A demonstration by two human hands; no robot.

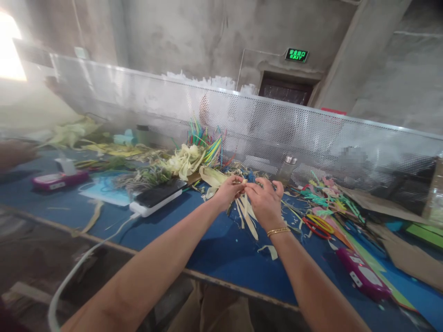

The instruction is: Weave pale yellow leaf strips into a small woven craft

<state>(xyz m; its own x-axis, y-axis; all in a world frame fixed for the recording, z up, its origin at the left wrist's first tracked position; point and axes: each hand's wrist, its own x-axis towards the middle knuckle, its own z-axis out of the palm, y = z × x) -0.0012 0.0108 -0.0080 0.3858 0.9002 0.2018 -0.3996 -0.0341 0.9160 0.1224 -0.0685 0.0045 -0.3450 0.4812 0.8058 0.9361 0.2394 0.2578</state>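
Observation:
Over the blue tabletop my left hand (229, 192) and my right hand (266, 203) meet, fingertips pinched together on a pale strip of dried husk (246, 210). Its narrow tails hang down below my fingers. A gold bracelet (278, 231) circles my right wrist. Just behind my left hand lies a wider husk leaf (212, 176), and a small husk scrap (272, 251) rests on the table below my right hand. What exactly sits between the fingertips is too small to make out.
Left of my hands are a phone (159, 193) on a white power bank (157, 205) with a cable, and a husk bundle (185, 161). To the right stand a glass bottle (287, 170) and a purple device (362, 273). A perforated metal screen (263, 122) runs behind. Another person's hand (15, 154) shows far left.

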